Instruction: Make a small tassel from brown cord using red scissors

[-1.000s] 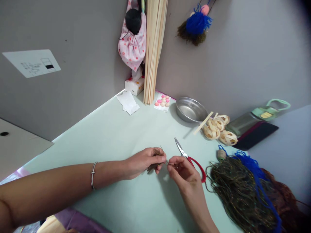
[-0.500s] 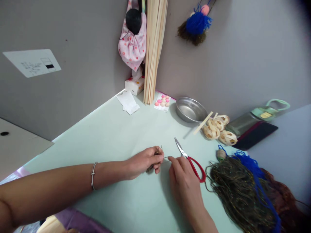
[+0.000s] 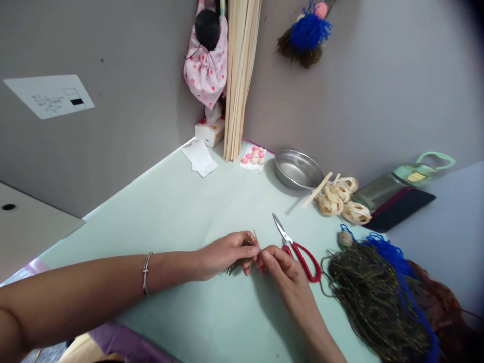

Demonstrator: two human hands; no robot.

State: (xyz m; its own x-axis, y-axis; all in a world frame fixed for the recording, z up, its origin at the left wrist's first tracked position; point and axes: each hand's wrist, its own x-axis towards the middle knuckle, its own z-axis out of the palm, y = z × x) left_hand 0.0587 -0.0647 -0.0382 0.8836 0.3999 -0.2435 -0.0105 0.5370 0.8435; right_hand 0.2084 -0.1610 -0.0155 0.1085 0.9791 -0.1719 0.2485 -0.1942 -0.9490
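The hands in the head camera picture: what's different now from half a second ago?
The right hand has rolled over from back-up to showing its curled fingers, and its fingertips have moved left, close up to the left hand. I can't see anything let go. The left hand still holds the dark yarn bundle; the scissors and metal bowl stayed put.

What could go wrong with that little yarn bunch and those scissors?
The small yarn bundle might slip or fray if the left hand loosens. The right hand could bump the pointed scissors close beside it. Strands from the big yarn pile curl near the scissors' red handles, so might snag.
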